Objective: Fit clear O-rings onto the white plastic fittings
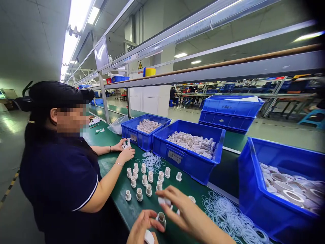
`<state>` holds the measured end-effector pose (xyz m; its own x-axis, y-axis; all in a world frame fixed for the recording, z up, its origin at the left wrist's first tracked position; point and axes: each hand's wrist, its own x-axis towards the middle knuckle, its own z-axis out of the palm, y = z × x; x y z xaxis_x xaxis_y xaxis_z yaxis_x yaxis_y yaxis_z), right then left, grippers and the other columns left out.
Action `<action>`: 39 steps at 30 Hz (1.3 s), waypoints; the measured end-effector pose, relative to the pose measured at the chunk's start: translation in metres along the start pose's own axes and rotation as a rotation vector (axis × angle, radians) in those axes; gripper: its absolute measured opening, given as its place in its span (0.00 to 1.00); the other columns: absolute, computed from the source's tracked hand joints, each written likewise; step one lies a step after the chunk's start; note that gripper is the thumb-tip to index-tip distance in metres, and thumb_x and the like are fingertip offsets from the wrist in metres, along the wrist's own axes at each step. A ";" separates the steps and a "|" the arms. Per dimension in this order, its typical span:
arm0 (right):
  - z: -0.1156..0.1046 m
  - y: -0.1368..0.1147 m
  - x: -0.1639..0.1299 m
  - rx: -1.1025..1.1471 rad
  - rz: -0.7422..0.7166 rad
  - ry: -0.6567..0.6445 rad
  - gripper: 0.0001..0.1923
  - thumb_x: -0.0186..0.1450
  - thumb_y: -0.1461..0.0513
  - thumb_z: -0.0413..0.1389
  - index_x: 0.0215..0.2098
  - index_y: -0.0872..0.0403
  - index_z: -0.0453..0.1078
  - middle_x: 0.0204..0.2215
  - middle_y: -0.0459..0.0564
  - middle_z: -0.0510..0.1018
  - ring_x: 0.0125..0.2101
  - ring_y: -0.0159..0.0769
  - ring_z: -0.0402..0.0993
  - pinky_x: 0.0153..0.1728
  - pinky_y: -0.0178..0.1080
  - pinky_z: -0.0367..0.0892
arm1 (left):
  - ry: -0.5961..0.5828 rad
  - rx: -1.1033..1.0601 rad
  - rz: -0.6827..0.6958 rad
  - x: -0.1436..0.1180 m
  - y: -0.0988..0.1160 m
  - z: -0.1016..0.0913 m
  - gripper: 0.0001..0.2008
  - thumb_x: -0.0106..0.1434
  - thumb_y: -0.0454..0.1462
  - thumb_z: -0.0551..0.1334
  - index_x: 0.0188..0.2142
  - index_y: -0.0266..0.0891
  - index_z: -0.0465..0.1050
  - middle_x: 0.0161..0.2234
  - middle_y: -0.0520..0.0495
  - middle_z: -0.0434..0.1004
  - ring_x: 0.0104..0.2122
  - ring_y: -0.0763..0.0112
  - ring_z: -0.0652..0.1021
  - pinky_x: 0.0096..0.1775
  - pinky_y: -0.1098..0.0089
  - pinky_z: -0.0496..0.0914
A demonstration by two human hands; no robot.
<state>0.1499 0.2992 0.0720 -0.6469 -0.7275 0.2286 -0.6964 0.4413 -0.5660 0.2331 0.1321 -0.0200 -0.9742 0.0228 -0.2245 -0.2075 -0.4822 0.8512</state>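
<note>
White plastic fittings fill this scene: the left hand (142,227) pinches one small fitting (161,218) between thumb and fingertips, low over the green desk (122,189), with another white piece (149,237) showing at its palm. The right hand (182,210) is just beside it, fingers spread and curled over a second fitting (165,201), fingertips touching it. A pile of clear rings (228,213) lies on the desk just right of the hands, in front of a blue bin (256,203) of larger white parts. Upright fittings stand in rows (148,178) further along the desk, with more rings (151,162) beyond them. Two blue bins (188,159) of fittings sit behind the rows. To the left a co-worker in a dark shirt and cap (58,173) holds a fitting (125,145) in both hands near the far bin (142,137)
</note>
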 end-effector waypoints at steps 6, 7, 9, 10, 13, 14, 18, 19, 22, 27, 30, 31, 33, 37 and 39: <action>-0.005 0.055 0.039 -0.144 0.097 0.160 0.04 0.70 0.60 0.49 0.37 0.51 0.61 0.38 0.48 0.72 0.39 0.37 0.70 0.40 0.40 0.67 | 0.106 0.019 -0.007 0.012 0.000 -0.029 0.34 0.52 0.65 0.59 0.40 0.37 0.67 0.28 0.49 0.74 0.12 0.83 0.63 0.16 0.76 0.46; 0.000 0.062 0.044 -0.166 0.087 0.126 0.03 0.69 0.62 0.50 0.36 0.52 0.62 0.38 0.48 0.72 0.39 0.37 0.70 0.41 0.40 0.67 | 0.111 0.002 0.003 0.013 -0.002 -0.030 0.34 0.51 0.65 0.60 0.39 0.37 0.68 0.28 0.50 0.74 0.12 0.83 0.63 0.16 0.76 0.46; 0.011 0.071 0.053 -0.225 0.072 0.042 0.01 0.67 0.65 0.53 0.36 0.52 0.65 0.37 0.49 0.74 0.40 0.38 0.71 0.41 0.40 0.67 | 0.118 -0.029 0.022 0.015 -0.005 -0.030 0.35 0.48 0.65 0.62 0.37 0.36 0.68 0.28 0.49 0.74 0.13 0.83 0.65 0.16 0.77 0.48; 0.015 0.073 0.056 -0.258 0.069 -0.005 0.02 0.66 0.66 0.54 0.35 0.53 0.67 0.37 0.50 0.75 0.40 0.39 0.72 0.41 0.41 0.68 | 0.123 -0.041 0.025 0.015 -0.006 -0.030 0.35 0.47 0.65 0.63 0.36 0.36 0.68 0.28 0.49 0.74 0.13 0.82 0.65 0.17 0.77 0.49; 0.023 0.076 0.060 -0.350 0.071 -0.113 0.01 0.63 0.65 0.57 0.35 0.55 0.71 0.38 0.54 0.77 0.39 0.44 0.74 0.39 0.43 0.69 | 0.135 -0.063 0.031 0.015 -0.007 -0.029 0.35 0.45 0.65 0.64 0.34 0.36 0.68 0.28 0.49 0.74 0.14 0.82 0.66 0.17 0.77 0.50; 0.023 0.076 0.060 -0.370 0.070 -0.134 0.02 0.64 0.65 0.56 0.35 0.55 0.72 0.39 0.54 0.77 0.40 0.44 0.74 0.39 0.43 0.69 | 0.133 -0.063 0.027 0.016 -0.006 -0.030 0.35 0.45 0.65 0.64 0.34 0.36 0.68 0.27 0.49 0.74 0.13 0.82 0.66 0.16 0.77 0.49; 0.012 0.073 0.052 -0.419 0.073 -0.168 0.10 0.69 0.62 0.51 0.34 0.53 0.74 0.39 0.52 0.78 0.40 0.42 0.75 0.37 0.39 0.69 | 0.133 -0.062 0.013 0.018 -0.002 -0.028 0.34 0.48 0.64 0.63 0.37 0.37 0.67 0.28 0.50 0.74 0.13 0.81 0.66 0.14 0.78 0.50; 0.008 0.072 0.049 -0.430 0.085 -0.171 0.11 0.69 0.61 0.51 0.34 0.53 0.75 0.38 0.53 0.78 0.39 0.42 0.76 0.36 0.39 0.70 | 0.141 -0.068 0.021 0.020 0.000 -0.026 0.34 0.48 0.64 0.64 0.38 0.37 0.67 0.28 0.50 0.73 0.14 0.80 0.67 0.14 0.78 0.52; -0.005 0.062 0.035 -0.464 0.112 -0.142 0.10 0.69 0.62 0.51 0.35 0.54 0.74 0.37 0.55 0.78 0.37 0.46 0.75 0.35 0.44 0.70 | 0.173 -0.107 0.057 0.023 0.007 -0.014 0.34 0.48 0.62 0.65 0.40 0.36 0.68 0.31 0.50 0.73 0.19 0.76 0.70 0.15 0.76 0.61; 0.007 0.021 0.010 -0.373 -0.086 -0.048 0.09 0.69 0.61 0.51 0.47 0.52 0.68 0.45 0.53 0.75 0.44 0.40 0.73 0.45 0.42 0.70 | 0.219 -0.255 0.065 0.026 0.017 0.014 0.34 0.44 0.59 0.70 0.39 0.35 0.70 0.32 0.48 0.73 0.25 0.73 0.73 0.23 0.72 0.69; 0.039 0.005 0.003 -0.434 -0.325 0.054 0.24 0.60 0.60 0.62 0.53 0.54 0.64 0.45 0.55 0.77 0.42 0.47 0.74 0.42 0.46 0.72 | 0.199 -0.374 0.054 0.029 0.022 0.025 0.30 0.42 0.53 0.73 0.38 0.35 0.72 0.33 0.47 0.75 0.34 0.71 0.76 0.35 0.74 0.71; 0.049 0.004 0.002 -0.509 -0.365 0.101 0.26 0.58 0.62 0.62 0.54 0.55 0.63 0.44 0.56 0.77 0.40 0.49 0.74 0.40 0.48 0.72 | 0.189 -0.409 0.047 0.030 0.023 0.026 0.28 0.42 0.52 0.74 0.37 0.36 0.73 0.34 0.47 0.76 0.37 0.70 0.76 0.38 0.74 0.70; 0.058 0.009 0.004 -0.565 -0.352 0.172 0.22 0.58 0.66 0.59 0.51 0.56 0.64 0.38 0.54 0.78 0.35 0.48 0.74 0.34 0.46 0.72 | 0.170 -0.438 0.046 0.032 0.023 0.027 0.27 0.43 0.52 0.74 0.37 0.36 0.74 0.36 0.46 0.77 0.41 0.68 0.76 0.42 0.73 0.69; 0.031 0.038 0.021 -0.337 -0.118 0.174 0.13 0.64 0.64 0.55 0.47 0.52 0.63 0.36 0.50 0.75 0.35 0.39 0.74 0.36 0.39 0.72 | 0.165 -0.260 0.165 0.033 0.008 0.021 0.32 0.50 0.58 0.67 0.44 0.36 0.74 0.46 0.41 0.76 0.51 0.58 0.73 0.51 0.66 0.68; 0.009 0.056 0.035 -0.358 -0.014 0.170 0.18 0.66 0.64 0.53 0.54 0.54 0.59 0.44 0.54 0.74 0.43 0.41 0.73 0.43 0.41 0.72 | 0.200 -0.121 0.237 0.035 -0.002 0.014 0.32 0.54 0.60 0.63 0.46 0.36 0.74 0.51 0.39 0.73 0.56 0.56 0.69 0.57 0.62 0.64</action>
<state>0.0913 0.2934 0.0410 -0.6581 -0.6507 0.3788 -0.7502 0.6091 -0.2571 0.1981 0.1460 -0.0229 -0.9550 -0.2688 -0.1257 0.0468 -0.5546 0.8308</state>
